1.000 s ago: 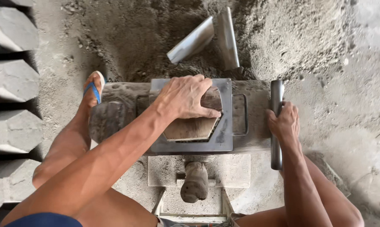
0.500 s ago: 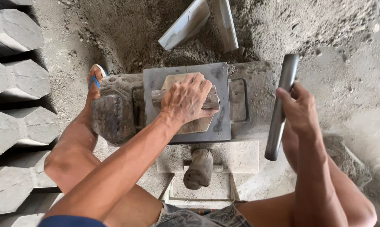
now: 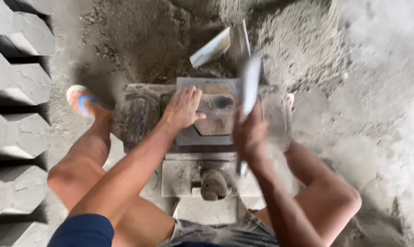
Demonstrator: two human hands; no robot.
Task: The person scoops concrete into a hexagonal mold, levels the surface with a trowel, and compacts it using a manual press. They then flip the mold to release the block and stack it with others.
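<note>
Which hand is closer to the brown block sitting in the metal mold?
Left. The left hand rests right at the left edge of the brown block in the metal mold. The right hand, blurred, grips a metal bar just beside the block's right edge.

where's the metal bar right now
In the head view, the metal bar sits right of centre, gripped by the right hand above the mould, beside the left hand.

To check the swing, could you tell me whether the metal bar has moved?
Yes. The right hand has brought the bar leftward, from beside the mould to over it.
</note>
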